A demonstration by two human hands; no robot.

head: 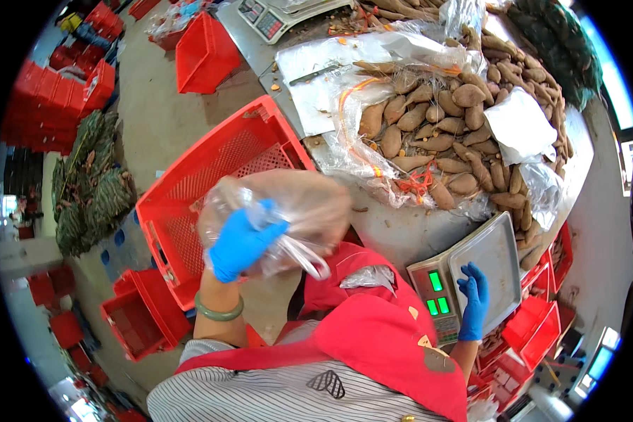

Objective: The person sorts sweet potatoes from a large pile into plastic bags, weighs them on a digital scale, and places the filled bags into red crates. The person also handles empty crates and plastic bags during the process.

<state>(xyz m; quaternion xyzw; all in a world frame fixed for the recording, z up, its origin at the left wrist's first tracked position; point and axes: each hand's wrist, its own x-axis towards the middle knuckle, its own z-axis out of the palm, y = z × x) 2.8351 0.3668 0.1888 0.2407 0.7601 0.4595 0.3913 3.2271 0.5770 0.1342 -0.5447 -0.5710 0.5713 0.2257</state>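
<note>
My left hand (pixel 245 237), in a blue glove, grips the gathered top of a clear plastic bag (pixel 306 205). The bag is blurred and holds brownish contents, likely sweet potatoes. It hangs over the near side of a red plastic crate (pixel 190 195) with perforated walls, whose visible inside shows no goods. My right hand (pixel 473 303), also gloved in blue, is empty with its fingers extended. It hovers over or rests at the edge of the steel pan (pixel 488 264) of a digital scale (pixel 435 295) with lit green displays; contact cannot be told.
Sweet potatoes (pixel 435 126) lie heaped on a metal table (pixel 395 232), partly on torn plastic sheeting (pixel 348 153). A knife (pixel 314 75) rests on a white sheet (pixel 308 105). Another scale (pixel 269 24) stands at the far end. Green mesh sacks (pixel 92 184) and red crates (pixel 147 314) occupy the floor.
</note>
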